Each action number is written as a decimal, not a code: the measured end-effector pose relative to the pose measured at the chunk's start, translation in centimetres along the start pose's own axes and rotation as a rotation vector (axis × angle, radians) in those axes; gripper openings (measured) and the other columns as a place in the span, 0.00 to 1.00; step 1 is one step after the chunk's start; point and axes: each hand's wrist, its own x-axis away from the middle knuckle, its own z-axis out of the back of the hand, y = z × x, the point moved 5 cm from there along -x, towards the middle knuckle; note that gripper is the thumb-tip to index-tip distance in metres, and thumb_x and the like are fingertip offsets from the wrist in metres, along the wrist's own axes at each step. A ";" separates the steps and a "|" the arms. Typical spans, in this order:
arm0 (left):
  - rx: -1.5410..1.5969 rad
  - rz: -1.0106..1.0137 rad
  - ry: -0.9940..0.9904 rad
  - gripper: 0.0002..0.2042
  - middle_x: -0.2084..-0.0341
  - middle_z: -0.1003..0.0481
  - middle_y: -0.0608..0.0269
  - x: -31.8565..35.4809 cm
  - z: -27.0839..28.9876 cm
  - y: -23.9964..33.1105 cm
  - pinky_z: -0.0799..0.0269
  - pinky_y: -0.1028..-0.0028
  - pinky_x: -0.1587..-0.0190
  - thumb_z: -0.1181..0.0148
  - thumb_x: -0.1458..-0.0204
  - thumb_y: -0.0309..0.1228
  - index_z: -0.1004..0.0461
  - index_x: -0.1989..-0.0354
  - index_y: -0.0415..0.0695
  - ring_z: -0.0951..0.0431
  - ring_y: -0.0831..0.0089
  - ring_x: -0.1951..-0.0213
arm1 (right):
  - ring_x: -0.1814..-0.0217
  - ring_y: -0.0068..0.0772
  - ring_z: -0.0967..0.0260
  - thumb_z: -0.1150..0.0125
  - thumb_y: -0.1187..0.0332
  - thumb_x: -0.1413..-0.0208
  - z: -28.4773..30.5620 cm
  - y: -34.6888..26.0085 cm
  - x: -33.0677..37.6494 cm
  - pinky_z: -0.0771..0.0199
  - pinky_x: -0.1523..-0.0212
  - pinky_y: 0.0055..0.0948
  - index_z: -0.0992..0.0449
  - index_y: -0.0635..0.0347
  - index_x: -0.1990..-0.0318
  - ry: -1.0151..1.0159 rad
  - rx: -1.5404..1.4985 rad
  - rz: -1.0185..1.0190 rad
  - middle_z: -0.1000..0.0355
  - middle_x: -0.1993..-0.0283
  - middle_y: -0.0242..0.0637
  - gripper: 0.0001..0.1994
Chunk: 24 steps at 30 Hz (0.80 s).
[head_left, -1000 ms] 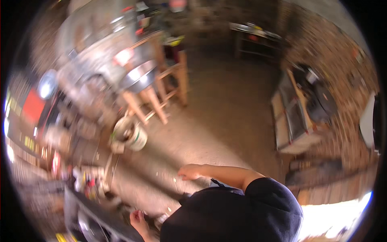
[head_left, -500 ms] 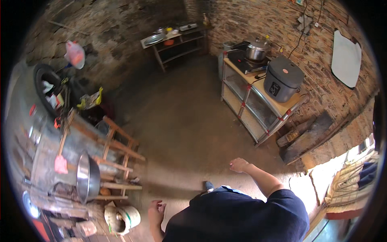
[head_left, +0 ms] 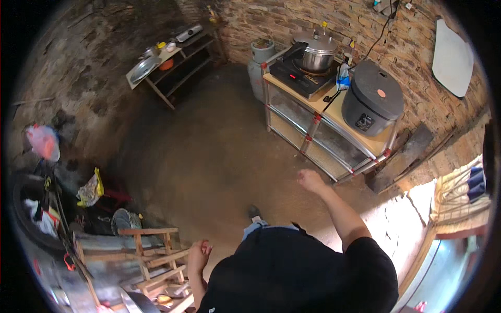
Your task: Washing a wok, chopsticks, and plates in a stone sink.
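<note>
My right hand [head_left: 311, 181] hangs in the air over the floor, its fingers curled in, and nothing shows in it. It is nearest to the lower end of a shelf rack [head_left: 360, 152]. On that rack stand a grey rice cooker [head_left: 373, 96] and a black induction cooker [head_left: 298, 76] with a lit red display. A steel pressure cooker [head_left: 318, 56] sits on the induction cooker. At my left side, my left hand [head_left: 200, 254] is loosely bent with fingers a little apart and holds nothing. Beside it is a wooden frame [head_left: 151, 231].
A gas cylinder [head_left: 257, 73] stands beyond the rack. A low bench [head_left: 167, 57] with a metal tray [head_left: 145, 69] is at the far wall. Dark boards [head_left: 409, 151] lean on the right wall. A black round rim [head_left: 26, 221] holds litter at the left.
I have come closer to the rack, and the view has turned right. My right hand is higher in the picture, near the rack's lower end. Both hands remain without a visible object.
</note>
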 end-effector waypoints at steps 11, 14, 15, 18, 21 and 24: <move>-0.117 -0.194 -0.054 0.13 0.69 0.27 0.52 -21.5 8.1 5.5 0.30 0.65 0.64 0.39 0.58 0.29 0.29 0.63 0.40 0.25 0.58 0.66 | 0.54 0.51 0.32 0.50 0.68 0.53 14.6 2.2 -21.3 0.33 0.52 0.41 0.60 0.44 0.35 0.324 0.036 -0.502 0.32 0.54 0.55 0.37; -0.132 -0.081 -0.111 0.13 0.69 0.26 0.52 -23.8 7.2 4.8 0.30 0.65 0.64 0.38 0.58 0.29 0.28 0.63 0.40 0.24 0.59 0.67 | 0.53 0.48 0.31 0.58 0.69 0.48 18.4 3.6 -25.8 0.32 0.53 0.40 0.69 0.43 0.34 0.286 0.046 -0.613 0.32 0.53 0.53 0.36; -0.129 -0.027 -0.150 0.13 0.69 0.25 0.52 -24.6 6.7 4.9 0.29 0.65 0.64 0.38 0.58 0.29 0.28 0.63 0.40 0.24 0.59 0.67 | 0.53 0.48 0.31 0.58 0.69 0.48 18.7 4.3 -27.1 0.32 0.53 0.40 0.69 0.43 0.34 0.280 0.045 -0.619 0.32 0.53 0.53 0.36; -0.016 0.109 -0.218 0.13 0.69 0.25 0.52 -28.1 5.2 4.5 0.29 0.66 0.64 0.39 0.57 0.29 0.27 0.62 0.40 0.24 0.60 0.67 | 0.48 0.45 0.34 0.62 0.67 0.44 18.8 7.2 -31.2 0.34 0.50 0.40 0.71 0.45 0.34 0.114 0.131 -0.707 0.35 0.48 0.51 0.33; -0.093 -0.007 -0.259 0.13 0.70 0.25 0.53 -32.9 6.0 10.4 0.29 0.66 0.63 0.39 0.57 0.29 0.27 0.62 0.40 0.23 0.60 0.66 | 0.50 0.45 0.32 0.61 0.68 0.46 19.2 7.9 -32.1 0.33 0.52 0.40 0.69 0.47 0.34 0.129 0.130 -0.727 0.32 0.51 0.51 0.34; -0.050 -0.065 -0.178 0.13 0.70 0.24 0.52 -37.0 7.1 12.3 0.29 0.65 0.63 0.39 0.57 0.30 0.28 0.62 0.40 0.24 0.59 0.66 | 0.56 0.48 0.30 0.52 0.64 0.50 21.3 5.1 -30.6 0.31 0.56 0.40 0.69 0.48 0.34 0.188 0.072 -0.700 0.31 0.55 0.53 0.39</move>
